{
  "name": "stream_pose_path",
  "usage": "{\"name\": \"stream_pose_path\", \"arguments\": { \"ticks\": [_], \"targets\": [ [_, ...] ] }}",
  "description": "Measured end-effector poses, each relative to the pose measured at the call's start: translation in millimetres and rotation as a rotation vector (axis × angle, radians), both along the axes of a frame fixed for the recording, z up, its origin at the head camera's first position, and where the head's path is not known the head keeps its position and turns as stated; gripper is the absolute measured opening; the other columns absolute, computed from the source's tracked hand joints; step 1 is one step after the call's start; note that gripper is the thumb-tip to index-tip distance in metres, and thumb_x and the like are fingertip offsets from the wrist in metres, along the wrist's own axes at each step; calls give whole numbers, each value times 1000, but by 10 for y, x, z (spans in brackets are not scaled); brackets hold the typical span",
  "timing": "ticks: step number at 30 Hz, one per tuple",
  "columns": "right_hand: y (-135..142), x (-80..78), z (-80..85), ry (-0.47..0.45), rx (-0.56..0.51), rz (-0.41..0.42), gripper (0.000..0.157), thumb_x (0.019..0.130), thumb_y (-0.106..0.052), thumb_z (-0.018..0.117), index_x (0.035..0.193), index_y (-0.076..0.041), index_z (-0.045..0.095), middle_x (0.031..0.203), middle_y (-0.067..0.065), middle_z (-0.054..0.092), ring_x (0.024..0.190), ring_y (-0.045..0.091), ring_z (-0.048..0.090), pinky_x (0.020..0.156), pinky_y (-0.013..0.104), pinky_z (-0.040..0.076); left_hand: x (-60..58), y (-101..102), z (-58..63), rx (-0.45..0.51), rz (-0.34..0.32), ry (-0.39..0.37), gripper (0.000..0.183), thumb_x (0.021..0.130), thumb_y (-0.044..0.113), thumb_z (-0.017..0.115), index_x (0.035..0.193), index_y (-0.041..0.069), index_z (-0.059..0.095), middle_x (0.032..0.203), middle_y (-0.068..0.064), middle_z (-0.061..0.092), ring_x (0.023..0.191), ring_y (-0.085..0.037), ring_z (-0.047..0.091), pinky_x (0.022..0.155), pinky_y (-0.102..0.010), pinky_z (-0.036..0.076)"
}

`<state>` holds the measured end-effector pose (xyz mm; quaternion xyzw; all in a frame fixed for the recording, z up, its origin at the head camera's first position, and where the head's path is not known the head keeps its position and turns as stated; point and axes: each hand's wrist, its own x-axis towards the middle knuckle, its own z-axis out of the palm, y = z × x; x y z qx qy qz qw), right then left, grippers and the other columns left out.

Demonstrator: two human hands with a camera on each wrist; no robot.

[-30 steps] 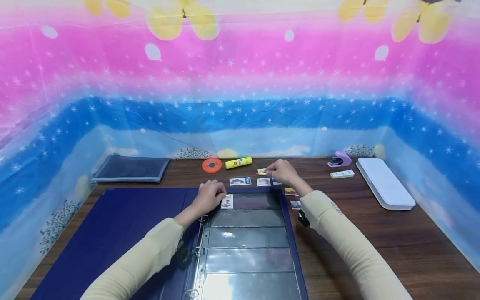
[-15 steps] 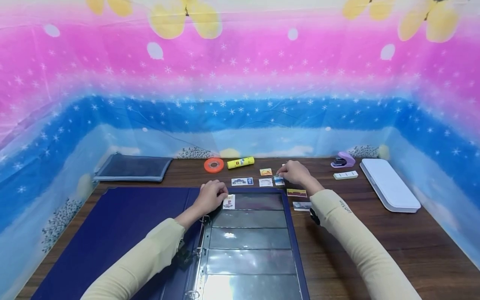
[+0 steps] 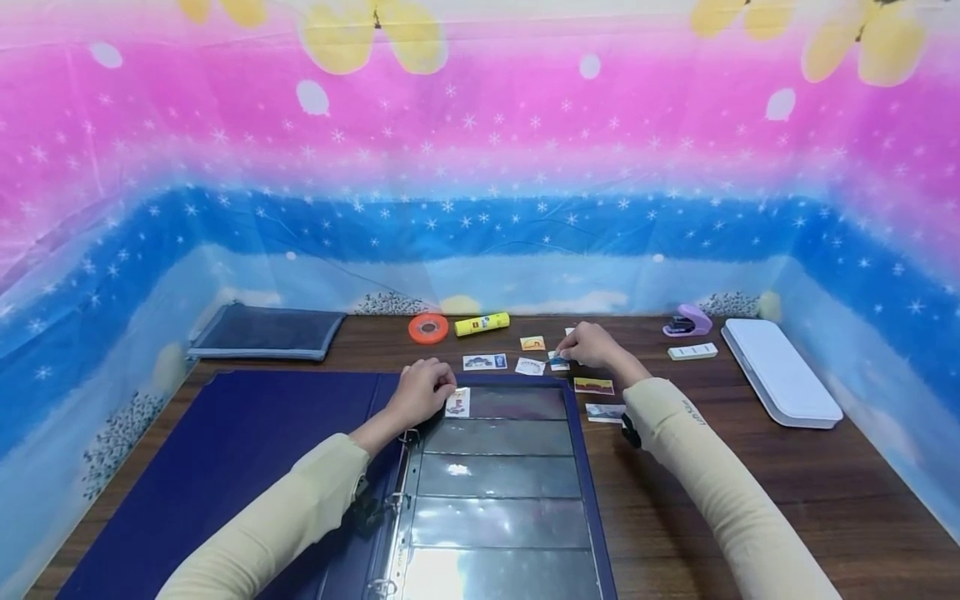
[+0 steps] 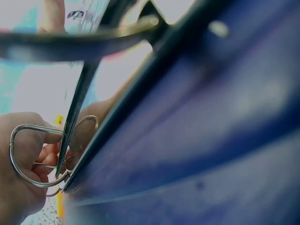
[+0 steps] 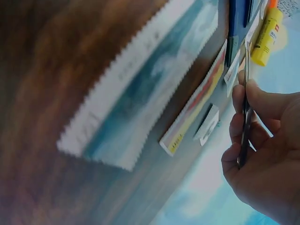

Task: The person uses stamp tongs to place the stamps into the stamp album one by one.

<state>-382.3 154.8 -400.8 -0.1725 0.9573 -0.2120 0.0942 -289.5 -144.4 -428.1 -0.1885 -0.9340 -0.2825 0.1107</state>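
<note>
My right hand grips dark tweezers between thumb and fingers, low over the stamps on the table. The tweezer tips are right by a pale stamp with a grey print and a blue stamp. Over the top of a ringed binder, my left hand stays with bent fingers beside a stamp in the top strip of the clear-pocket page. In the left wrist view a metal ring partly covers that hand; I cannot tell whether it pinches the page.
More stamps lie around: an orange one, a blue-and-white one, a red-and-yellow one and a grey-blue one. Behind are orange tape, a yellow glue stick, a mesh pouch, a purple stapler and a white case.
My right hand has moved right from the orange stamp to the pale and blue stamps. The pale stamp has turned slightly. My left hand keeps its place on the binder.
</note>
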Motion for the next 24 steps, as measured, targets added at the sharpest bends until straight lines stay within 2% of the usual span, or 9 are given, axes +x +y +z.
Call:
{"name": "stream_pose_path", "arguments": {
  "ticks": [4,7,10,11,16,21,24],
  "targets": [
    [16,13,-2,5,-63,-43,23,94,-11,51,103,-4,71,111,19,66,51,11,42,54,25,36,-3,1,0,8,-11,16,9,84,7,63,75,10,63,72,-3,55,70,-15,46,74,-34,33],
    [5,21,50,11,-123,-70,24,95,-13,50,105,-4,70,103,22,65,44,9,32,49,25,33,-5,-5,-11,18,-13,23,8,83,9,64,75,11,62,72,-2,55,69,-14,45,74,-34,33],
    [-44,36,125,25,-160,-58,24,96,-15,50,106,-5,69,89,20,63,42,9,27,47,25,31,-11,-12,-27,24,-9,25,9,82,11,66,75,12,61,72,-2,55,69,-13,44,75,-34,32],
    [-71,42,150,29,-162,-45,24,96,-15,50,106,-6,69,86,19,63,42,9,27,47,25,30,-13,-14,-29,26,-8,26,9,82,12,66,75,12,61,73,-2,55,69,-13,43,75,-34,32],
    [-241,84,226,53,-130,47,23,95,-13,50,106,-5,70,109,15,65,46,11,29,51,26,31,-17,-22,-24,34,-6,18,10,82,11,65,74,12,60,72,-2,53,68,-14,41,74,-34,30],
    [-383,144,198,87,-98,134,21,93,-11,54,102,-4,71,107,15,67,52,11,37,57,26,34,-13,-9,-23,49,-9,0,10,83,10,65,75,12,59,72,-2,52,68,-14,40,75,-34,29],
    [-451,172,172,84,-88,173,20,92,-10,54,98,-7,73,105,12,68,50,10,34,56,25,32,-12,-10,-19,60,-12,-10,10,83,10,65,75,11,59,72,-2,51,68,-14,39,76,-35,29]
  ]
}}
